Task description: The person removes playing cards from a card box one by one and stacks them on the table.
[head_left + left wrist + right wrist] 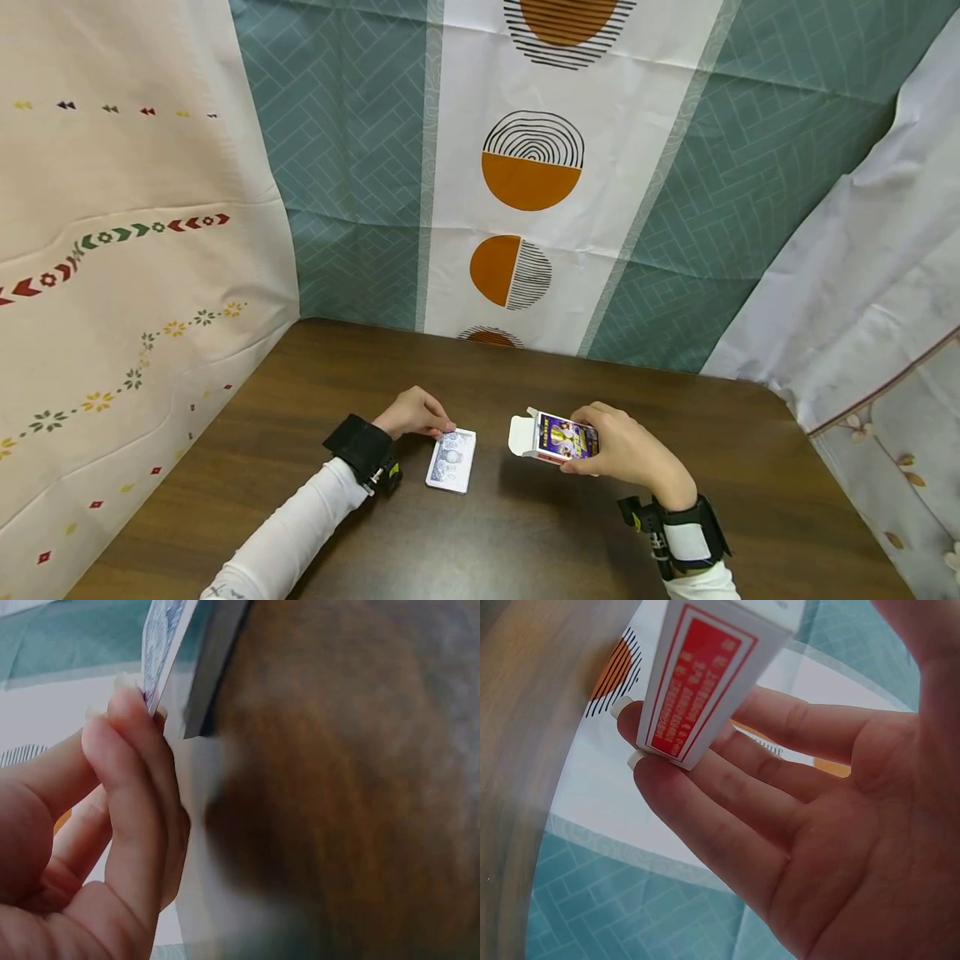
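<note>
Hands (414, 413) (626, 446) above brown table (457, 554), patterned cloths (352, 167)

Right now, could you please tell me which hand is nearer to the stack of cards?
Left. The left hand pinches the stack of cards near its far left corner; the right hand is apart from it, off to the right, holding the open card box.

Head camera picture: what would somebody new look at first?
The orange circles on the cloth behind the table would probably catch the eye first. Next comes the bright purple box, its white flap open, held above the table in the right hand. To its left are blue-and-white cards, pinched by the left hand.
</note>
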`<action>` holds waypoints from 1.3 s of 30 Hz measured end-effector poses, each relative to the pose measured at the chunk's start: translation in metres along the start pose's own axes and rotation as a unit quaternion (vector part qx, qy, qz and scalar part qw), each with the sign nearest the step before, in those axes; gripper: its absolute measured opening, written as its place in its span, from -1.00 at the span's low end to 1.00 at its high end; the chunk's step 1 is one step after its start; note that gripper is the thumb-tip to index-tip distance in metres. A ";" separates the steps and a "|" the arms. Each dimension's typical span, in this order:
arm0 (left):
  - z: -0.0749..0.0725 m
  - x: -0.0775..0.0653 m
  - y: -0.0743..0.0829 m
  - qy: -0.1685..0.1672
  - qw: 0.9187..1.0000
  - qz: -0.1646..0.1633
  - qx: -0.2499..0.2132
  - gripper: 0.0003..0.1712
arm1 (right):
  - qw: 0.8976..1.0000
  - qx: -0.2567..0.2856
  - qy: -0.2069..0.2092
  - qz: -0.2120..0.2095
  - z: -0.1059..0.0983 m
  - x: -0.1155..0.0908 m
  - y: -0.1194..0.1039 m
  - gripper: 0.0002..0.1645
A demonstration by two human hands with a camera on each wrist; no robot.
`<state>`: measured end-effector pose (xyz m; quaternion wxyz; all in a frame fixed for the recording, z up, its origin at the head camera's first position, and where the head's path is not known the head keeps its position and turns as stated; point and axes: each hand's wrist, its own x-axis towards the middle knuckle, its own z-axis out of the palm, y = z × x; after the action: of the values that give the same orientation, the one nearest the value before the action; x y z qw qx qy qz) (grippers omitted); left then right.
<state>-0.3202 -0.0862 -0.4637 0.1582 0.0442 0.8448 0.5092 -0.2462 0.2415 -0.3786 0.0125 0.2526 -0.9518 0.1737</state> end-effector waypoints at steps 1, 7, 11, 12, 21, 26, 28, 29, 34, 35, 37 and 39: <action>0.002 0.000 0.000 0.007 1.000 0.002 0.003 -0.94 | 1.000 -0.001 -0.001 0.000 0.000 0.000 0.000 -0.30; 0.007 0.000 0.000 0.022 1.000 -0.001 0.008 -0.95 | 1.000 0.002 -0.005 0.002 0.000 0.000 0.000 -0.30; 0.008 -0.001 -0.001 0.029 1.000 0.000 0.012 -0.96 | 1.000 0.005 -0.009 0.004 0.001 0.000 0.001 -0.30; 0.008 -0.001 -0.002 0.031 0.999 0.001 0.013 -0.96 | 1.000 0.005 -0.009 0.003 0.001 0.000 0.001 -0.30; 0.009 -0.004 0.001 0.037 0.999 0.002 0.038 -0.94 | 1.000 0.006 -0.013 -0.010 0.003 0.000 0.002 -0.31; 0.009 -0.005 0.002 0.038 0.998 0.006 0.045 -0.94 | 1.000 0.007 -0.013 -0.012 0.004 0.000 0.001 -0.33; 0.010 -0.004 0.001 0.038 0.998 0.005 0.045 -0.94 | 1.000 0.007 -0.014 -0.012 0.004 0.000 0.001 -0.33; 0.010 -0.003 0.001 0.038 0.998 0.004 0.044 -0.94 | 1.000 0.007 -0.015 -0.012 0.004 0.000 0.001 -0.33; 0.010 -0.002 -0.001 0.035 0.998 0.007 0.044 -0.94 | 1.000 0.006 -0.018 -0.010 0.004 0.000 0.001 -0.33; 0.010 -0.002 -0.001 0.035 0.998 0.010 0.046 -0.94 | 1.000 0.005 -0.019 -0.009 0.004 0.000 0.001 -0.33; 0.008 -0.002 0.000 0.038 0.998 0.015 0.055 -0.94 | 1.000 0.005 -0.020 -0.009 0.005 0.000 0.001 -0.33; 0.006 -0.004 0.003 0.051 0.996 0.024 0.067 -0.92 | 1.000 0.006 -0.020 -0.009 0.005 0.000 0.000 -0.33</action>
<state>-0.3147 -0.0806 -0.4629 0.0996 0.0491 0.8825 0.4570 -0.2458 0.2405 -0.3832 -0.0066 0.2646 -0.9484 0.1745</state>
